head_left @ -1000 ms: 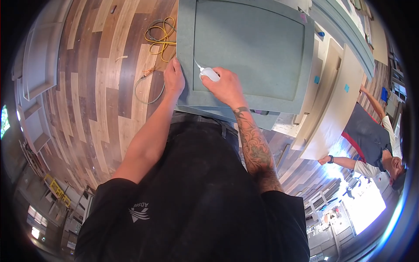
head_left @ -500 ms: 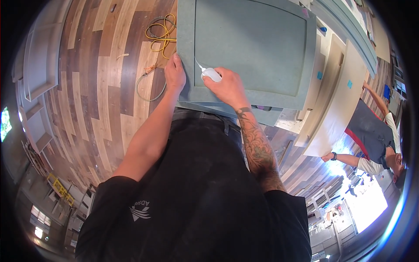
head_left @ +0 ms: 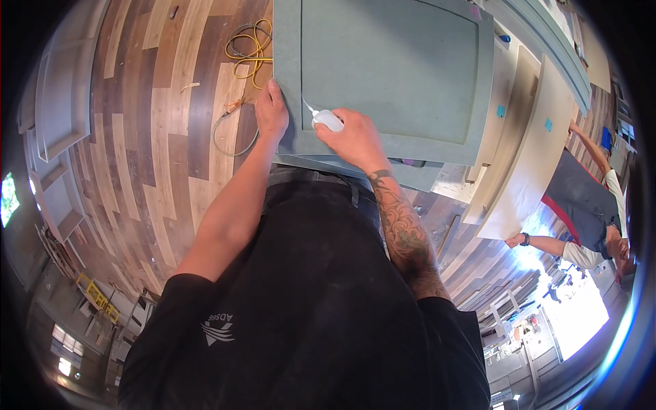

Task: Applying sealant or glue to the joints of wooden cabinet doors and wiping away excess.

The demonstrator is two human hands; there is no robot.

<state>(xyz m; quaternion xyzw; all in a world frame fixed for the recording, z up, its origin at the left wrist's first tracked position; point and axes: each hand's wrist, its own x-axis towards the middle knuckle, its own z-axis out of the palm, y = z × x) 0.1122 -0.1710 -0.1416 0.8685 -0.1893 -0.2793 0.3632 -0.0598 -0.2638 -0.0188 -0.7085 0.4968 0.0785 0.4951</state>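
A grey-green framed panel (head_left: 389, 75), like a cabinet door with a recessed centre, lies in front of me. My right hand (head_left: 352, 137) is closed around a small white squeeze bottle (head_left: 329, 121), its thin nozzle pointing to the far left. The fine tip meets the inner edge of the panel's left frame strip, close to the near left corner. On the panel's outer left edge, my left hand (head_left: 272, 116) grips the side, thumb up; its other fingers are mostly hidden. Beneath, another grey-green piece (head_left: 417, 179) sticks out toward me.
A coiled yellow cord (head_left: 256, 58) and a grey hose (head_left: 217, 137) lie on the plank floor (head_left: 157, 157) at left. Pale boards (head_left: 523, 157) stand at right, where a co-worker's hand (head_left: 514, 240) holds one. White cabinet frames (head_left: 68, 89) line the far left.
My right hand and the bottle have slid slightly toward me along the inner frame edge. My left hand stays at the panel's side. The whole view has shifted a little.
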